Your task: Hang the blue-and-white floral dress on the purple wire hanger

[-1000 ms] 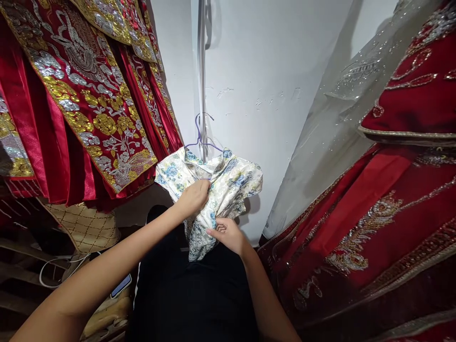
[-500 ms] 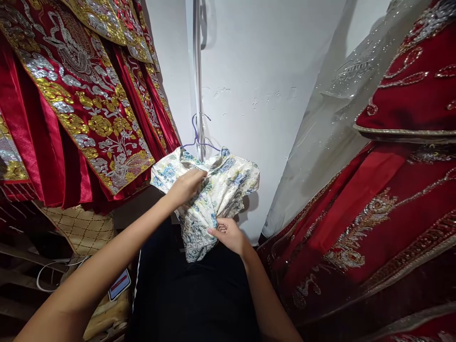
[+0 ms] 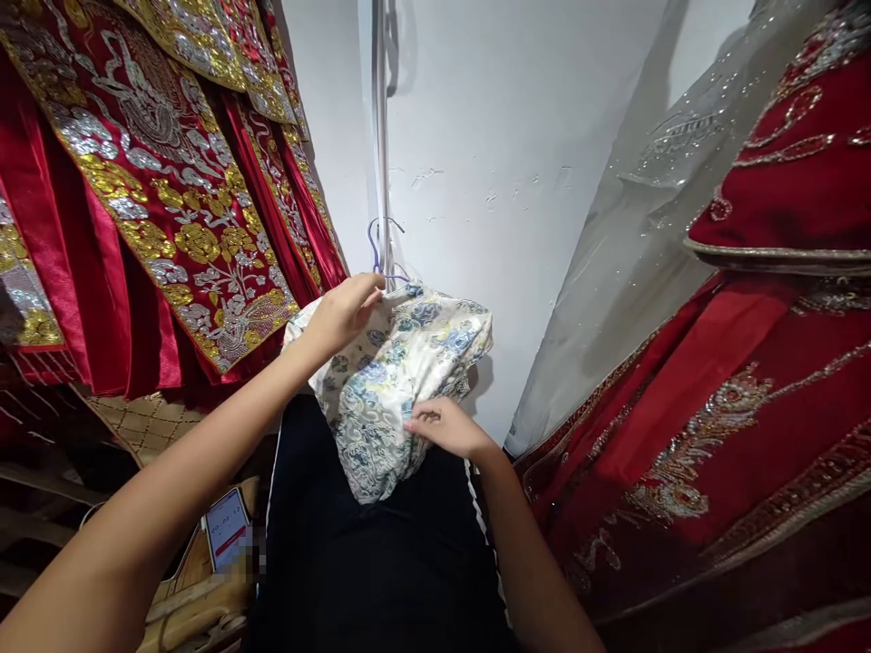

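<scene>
A white garment (image 3: 435, 340) with blue and yellow flowers hangs on a purple hanger (image 3: 374, 247) in front of the wall. My left hand (image 3: 350, 308) is at its collar, just below the hanger's hook, with the fingers closed on the cloth. Lower down, my right hand (image 3: 445, 424) pinches the front of the garment with thumb and curled fingers. The lower part of the cloth bunches to a point over dark clothing (image 3: 367, 571).
Red embroidered garments hang at the left (image 3: 197, 236) and right (image 3: 721, 363). A sheer sparkly white fabric (image 3: 599, 272) hangs beside the right one. A pale pole (image 3: 379, 118) runs up the wall (image 3: 517, 109). A lit phone (image 3: 227, 529) lies at lower left.
My left hand has moved up from the garment's front to the collar near the hanger. My right hand has shifted slightly up and right, still pinching. More of the phone shows.
</scene>
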The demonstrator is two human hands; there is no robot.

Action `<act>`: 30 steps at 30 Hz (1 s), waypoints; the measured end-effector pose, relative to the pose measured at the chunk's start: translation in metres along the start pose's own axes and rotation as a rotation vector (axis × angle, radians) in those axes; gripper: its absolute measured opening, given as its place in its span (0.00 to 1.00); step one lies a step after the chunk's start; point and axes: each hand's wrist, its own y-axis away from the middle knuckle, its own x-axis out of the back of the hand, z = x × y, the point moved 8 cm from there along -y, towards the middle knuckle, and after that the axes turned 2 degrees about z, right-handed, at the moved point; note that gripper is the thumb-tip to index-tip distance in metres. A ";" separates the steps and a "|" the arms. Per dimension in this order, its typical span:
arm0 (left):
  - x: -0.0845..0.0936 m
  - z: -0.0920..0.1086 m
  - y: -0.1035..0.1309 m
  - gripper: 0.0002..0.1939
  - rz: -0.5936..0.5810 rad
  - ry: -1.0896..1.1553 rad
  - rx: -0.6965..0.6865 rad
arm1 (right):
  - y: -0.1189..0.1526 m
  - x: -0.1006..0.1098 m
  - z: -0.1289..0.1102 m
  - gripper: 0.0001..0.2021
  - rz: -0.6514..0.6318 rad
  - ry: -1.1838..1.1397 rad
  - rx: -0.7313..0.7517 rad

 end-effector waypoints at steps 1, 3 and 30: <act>0.000 0.002 0.004 0.05 0.003 0.008 0.003 | -0.004 0.008 -0.016 0.16 0.066 -0.014 0.055; -0.001 0.003 0.012 0.04 0.000 0.014 0.008 | -0.015 0.028 -0.049 0.16 0.238 -0.048 0.154; -0.029 -0.016 0.055 0.13 0.180 0.467 0.664 | -0.080 0.068 -0.134 0.10 0.549 0.243 0.457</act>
